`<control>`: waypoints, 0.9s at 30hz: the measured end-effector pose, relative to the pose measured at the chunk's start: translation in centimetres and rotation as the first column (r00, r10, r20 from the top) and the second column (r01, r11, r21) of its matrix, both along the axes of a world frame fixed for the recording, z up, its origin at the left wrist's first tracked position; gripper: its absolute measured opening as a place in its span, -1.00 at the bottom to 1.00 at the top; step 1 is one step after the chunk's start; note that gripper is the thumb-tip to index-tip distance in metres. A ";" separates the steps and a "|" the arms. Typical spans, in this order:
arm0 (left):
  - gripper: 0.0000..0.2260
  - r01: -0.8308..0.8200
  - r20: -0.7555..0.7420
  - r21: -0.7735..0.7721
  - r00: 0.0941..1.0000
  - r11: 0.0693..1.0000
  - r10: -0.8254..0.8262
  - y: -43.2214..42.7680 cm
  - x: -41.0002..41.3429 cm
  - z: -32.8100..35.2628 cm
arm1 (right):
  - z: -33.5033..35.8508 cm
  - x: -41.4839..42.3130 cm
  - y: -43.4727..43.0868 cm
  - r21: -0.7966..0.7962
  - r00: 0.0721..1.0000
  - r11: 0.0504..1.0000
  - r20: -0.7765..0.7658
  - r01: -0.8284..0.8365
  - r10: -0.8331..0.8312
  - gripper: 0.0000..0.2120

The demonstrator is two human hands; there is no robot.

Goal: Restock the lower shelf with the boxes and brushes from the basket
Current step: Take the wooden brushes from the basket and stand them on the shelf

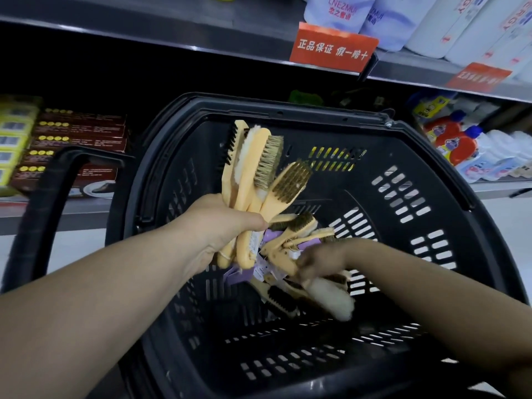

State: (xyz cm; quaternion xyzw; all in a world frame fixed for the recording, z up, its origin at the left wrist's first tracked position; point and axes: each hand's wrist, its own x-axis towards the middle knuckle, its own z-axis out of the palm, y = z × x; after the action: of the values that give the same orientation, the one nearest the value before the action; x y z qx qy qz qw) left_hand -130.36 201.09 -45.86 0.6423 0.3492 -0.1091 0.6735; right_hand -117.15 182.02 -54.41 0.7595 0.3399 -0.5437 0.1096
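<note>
Head view, left hand (221, 226): I am gripping bundled brushes (260, 168).
Right hand (319, 259): I am touching loose brushes (331, 298) in basket (397, 156); grip too blurred to tell.

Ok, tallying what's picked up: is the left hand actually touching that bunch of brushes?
Touching. The head view shows the left hand curled round the handles of the bunch of brushes, held up over the basket.

Tan brushes (260, 168) bunched upright over black basket (431, 152); loose brushes (290, 244) piled inside.
</note>
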 end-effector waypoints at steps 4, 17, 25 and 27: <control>-0.82 -0.105 0.067 -0.044 0.992 0.993 0.108 0.7 0.2 1.4 | 8.0 1.4 1.8 0.489 0.945 0.814 -0.072 0.313 -0.320 -0.81; -0.77 -0.364 0.264 -0.297 0.857 0.883 0.442 4.1 -4.3 7.7 | 18.9 -6.6 6.1 0.890 0.900 0.207 -0.349 0.405 -0.259 -0.48; -0.86 -0.523 0.344 -0.271 0.732 0.808 0.589 9.8 -7.7 8.8 | 20.1 -9.7 10.9 0.944 0.958 0.299 0.205 -0.139 -0.200 -0.67; -0.88 -0.572 0.339 -0.226 0.713 0.789 0.614 10.8 -8.5 8.0 | 19.9 -10.3 13.7 0.967 0.969 0.254 0.080 -0.019 -0.232 -0.61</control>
State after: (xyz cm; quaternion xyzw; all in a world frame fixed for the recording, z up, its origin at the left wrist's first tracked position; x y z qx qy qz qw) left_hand -138.81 211.94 -37.81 0.4684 0.3872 0.2267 0.7612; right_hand -127.43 195.69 -34.53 0.7422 0.5339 -0.1494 -0.3766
